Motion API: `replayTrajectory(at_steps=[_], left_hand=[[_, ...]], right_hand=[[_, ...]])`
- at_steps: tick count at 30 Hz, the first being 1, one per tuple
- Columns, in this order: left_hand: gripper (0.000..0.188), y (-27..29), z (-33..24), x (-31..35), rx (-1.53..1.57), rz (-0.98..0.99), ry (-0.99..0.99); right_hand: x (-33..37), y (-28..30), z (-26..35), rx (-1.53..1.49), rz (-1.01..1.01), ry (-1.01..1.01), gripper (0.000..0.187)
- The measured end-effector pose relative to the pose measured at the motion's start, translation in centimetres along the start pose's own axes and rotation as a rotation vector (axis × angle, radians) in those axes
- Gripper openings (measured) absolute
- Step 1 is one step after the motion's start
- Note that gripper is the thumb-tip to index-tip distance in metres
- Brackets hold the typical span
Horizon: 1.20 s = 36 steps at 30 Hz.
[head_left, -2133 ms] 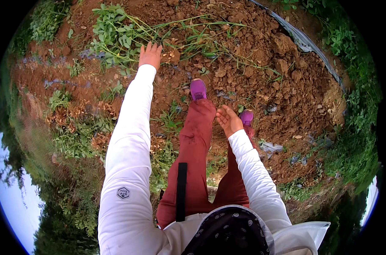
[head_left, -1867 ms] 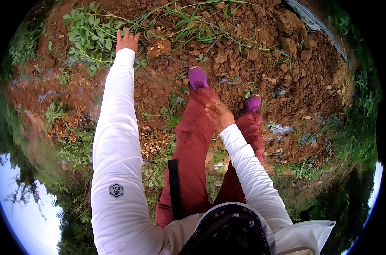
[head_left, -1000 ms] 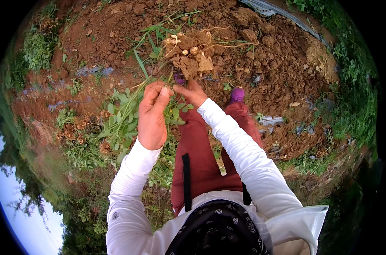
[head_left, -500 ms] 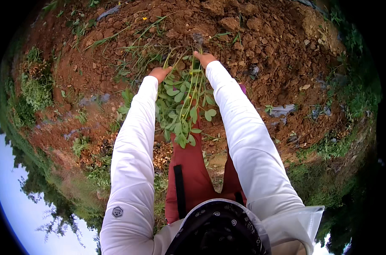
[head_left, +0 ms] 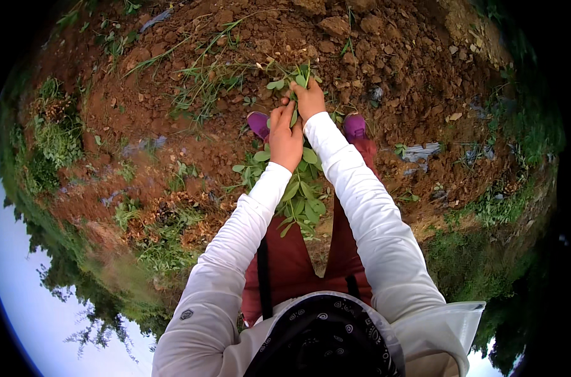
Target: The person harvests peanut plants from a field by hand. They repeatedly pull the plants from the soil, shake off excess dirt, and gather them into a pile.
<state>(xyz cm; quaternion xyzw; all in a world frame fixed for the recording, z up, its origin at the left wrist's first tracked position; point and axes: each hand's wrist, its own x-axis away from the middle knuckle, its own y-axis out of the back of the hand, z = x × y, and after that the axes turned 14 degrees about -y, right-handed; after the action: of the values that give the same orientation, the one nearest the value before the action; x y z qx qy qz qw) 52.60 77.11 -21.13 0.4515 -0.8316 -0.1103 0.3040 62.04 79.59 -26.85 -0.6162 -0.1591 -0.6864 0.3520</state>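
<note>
A bunch of peanut plant stems [head_left: 301,195] hangs between my forearms, its oval green leaves spreading down over my trouser legs. My left hand [head_left: 285,137] is closed round the stems, its back toward me. Just beyond and to the right, my right hand [head_left: 309,100] grips the same plant farther up, close to its root end. A few leaves stick out past the fingers. The roots are mostly hidden by the hands, and small pale bits show on the soil beside them.
Reddish-brown cloddy soil [head_left: 417,75] surrounds me. My purple shoes [head_left: 356,127] stand on it. Cut grass [head_left: 204,88] lies ahead to the left, torn plastic film [head_left: 418,152] to the right. Heaped pulled greenery [head_left: 56,135] sits at far left.
My hands were apart, holding the stems spread between them. They have come together, the left moving right and the stems now gathered into one bunch. Both shoes have come into view.
</note>
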Motion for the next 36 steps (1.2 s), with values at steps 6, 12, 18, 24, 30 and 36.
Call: replayTrajectory(at_steps=[6,12,18,24,30,36], left_hand=[[0.046,1.6,-6.5,-1.8,0.392,-0.181,-0.215],[0.039,1.5,-6.7,-6.1,0.329,-0.145,-0.195],[0.041,-7.2,7.6,-4.0,0.206,0.327,0.343],[0.048,-2.9,4.5,1.1,0.246,0.244,0.304],[0.041,-0.2,-2.1,-0.9,0.454,-0.047,-0.152],[0.039,-1.3,-1.3,-4.7,0.412,-0.080,-0.012]], right_hand=[[7.4,-1.8,8.1,-0.024,0.223,0.661,0.011],[6.5,-3.6,13.0,0.108,0.167,0.986,0.006],[-13.5,5.7,1.3,1.275,-0.572,-0.195,0.045],[-7.8,4.6,-2.5,0.450,-0.339,0.194,0.019],[4.8,-0.7,7.3,0.181,-0.107,0.744,0.010],[0.0,-1.5,8.8,0.641,-0.439,0.991,0.025]])
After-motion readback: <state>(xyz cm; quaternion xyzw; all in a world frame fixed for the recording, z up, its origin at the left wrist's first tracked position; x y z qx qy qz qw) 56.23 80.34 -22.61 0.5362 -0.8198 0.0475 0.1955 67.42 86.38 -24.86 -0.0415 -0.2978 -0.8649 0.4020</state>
